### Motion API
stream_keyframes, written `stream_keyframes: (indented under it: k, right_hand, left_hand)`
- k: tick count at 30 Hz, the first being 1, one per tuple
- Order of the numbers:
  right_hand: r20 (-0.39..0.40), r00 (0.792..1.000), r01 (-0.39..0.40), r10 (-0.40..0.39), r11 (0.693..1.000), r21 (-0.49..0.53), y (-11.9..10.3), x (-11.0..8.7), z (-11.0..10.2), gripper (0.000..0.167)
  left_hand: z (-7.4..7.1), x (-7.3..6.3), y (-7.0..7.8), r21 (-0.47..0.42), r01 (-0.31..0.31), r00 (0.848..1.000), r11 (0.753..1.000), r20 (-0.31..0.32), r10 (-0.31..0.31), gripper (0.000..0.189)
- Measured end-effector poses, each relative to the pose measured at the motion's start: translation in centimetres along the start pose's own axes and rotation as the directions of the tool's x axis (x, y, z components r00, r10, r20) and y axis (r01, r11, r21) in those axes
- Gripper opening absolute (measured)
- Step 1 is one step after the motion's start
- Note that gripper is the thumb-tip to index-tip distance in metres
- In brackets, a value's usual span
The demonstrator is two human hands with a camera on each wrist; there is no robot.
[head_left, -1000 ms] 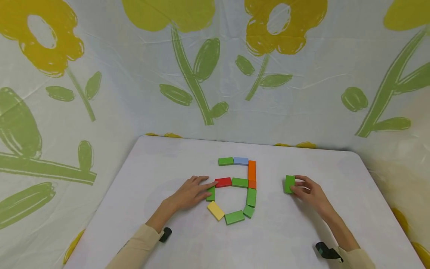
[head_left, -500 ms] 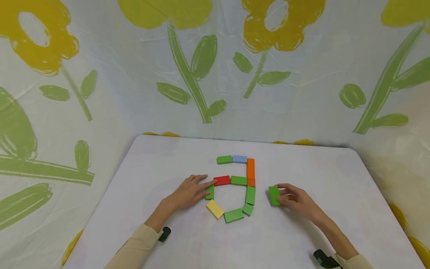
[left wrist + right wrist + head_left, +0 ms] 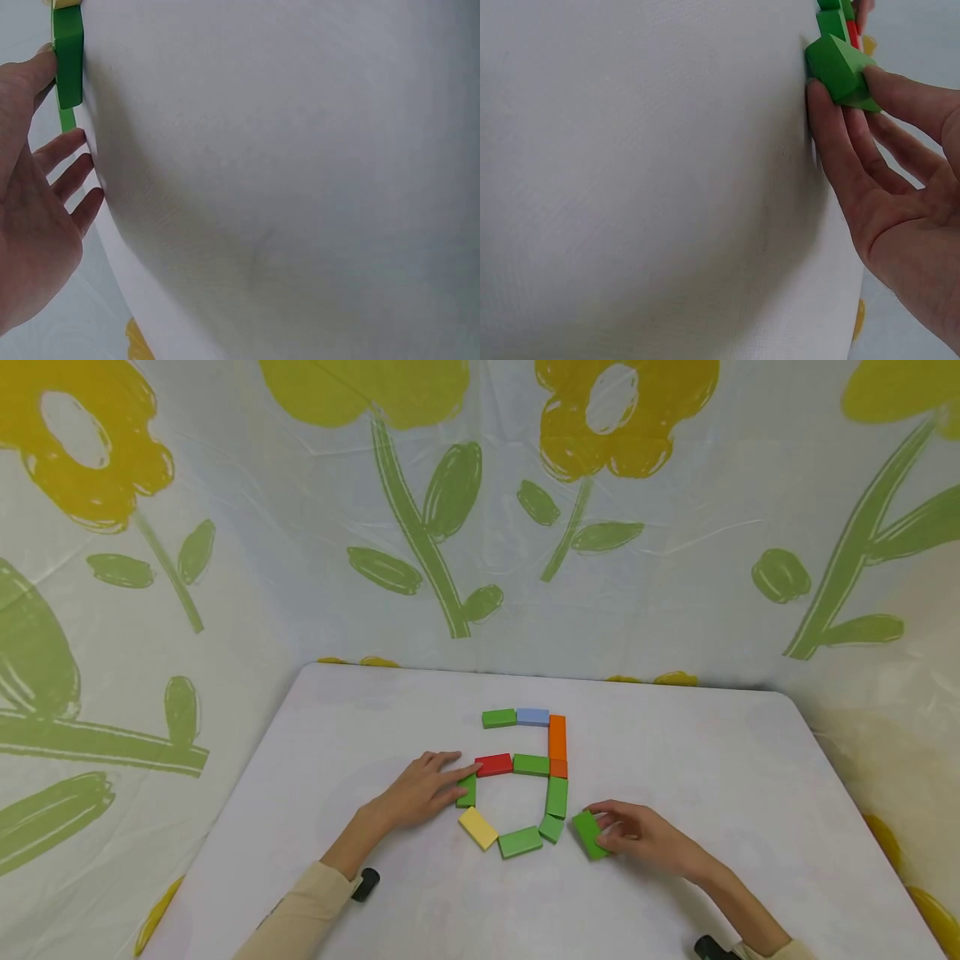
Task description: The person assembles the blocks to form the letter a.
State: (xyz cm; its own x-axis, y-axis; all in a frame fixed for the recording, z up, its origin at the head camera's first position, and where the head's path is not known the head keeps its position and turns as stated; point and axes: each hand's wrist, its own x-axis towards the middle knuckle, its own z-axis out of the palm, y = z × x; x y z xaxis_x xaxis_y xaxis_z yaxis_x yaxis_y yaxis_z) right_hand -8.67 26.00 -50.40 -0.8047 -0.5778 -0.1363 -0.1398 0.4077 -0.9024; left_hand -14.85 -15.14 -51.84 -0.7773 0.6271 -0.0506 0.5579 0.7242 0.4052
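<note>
My right hand (image 3: pixel 648 837) pinches a green block (image 3: pixel 589 836) between thumb and fingers, just right of the lower right bend of a block outline. In the right wrist view the same green block (image 3: pixel 841 71) slants close over the table. At the outline's left side, my left hand (image 3: pixel 420 789) rests with fingers spread. Its index fingertip is at the end of a red block (image 3: pixel 493 765), and its thumb touches an upright green block (image 3: pixel 467 792). That thumb lies against the green block (image 3: pixel 68 56) in the left wrist view too.
More blocks form the outline: a yellow block (image 3: pixel 477 828), a green bottom block (image 3: pixel 521 842), a small green piece (image 3: pixel 552 828), orange blocks (image 3: pixel 557 737) and a blue block (image 3: pixel 532 717). The white table (image 3: pixel 360 710) meets a flower-printed cloth (image 3: pixel 315 568) behind.
My right hand has carried the green block left and toward me, turning it to a slant beside the outline's lower right. My left hand stays in place.
</note>
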Motion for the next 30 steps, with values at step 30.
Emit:
stream_keyframes:
  k: [30]
  right_hand:
    - [-0.041, 0.996, 0.071, -0.079, 0.984, -0.161, 0.0, 0.3, 1.9, 0.022]
  left_hand:
    - [0.3, 0.0, -0.3, -0.001, -0.001, 1.0, 1.0, -0.007, 0.001, 0.05]
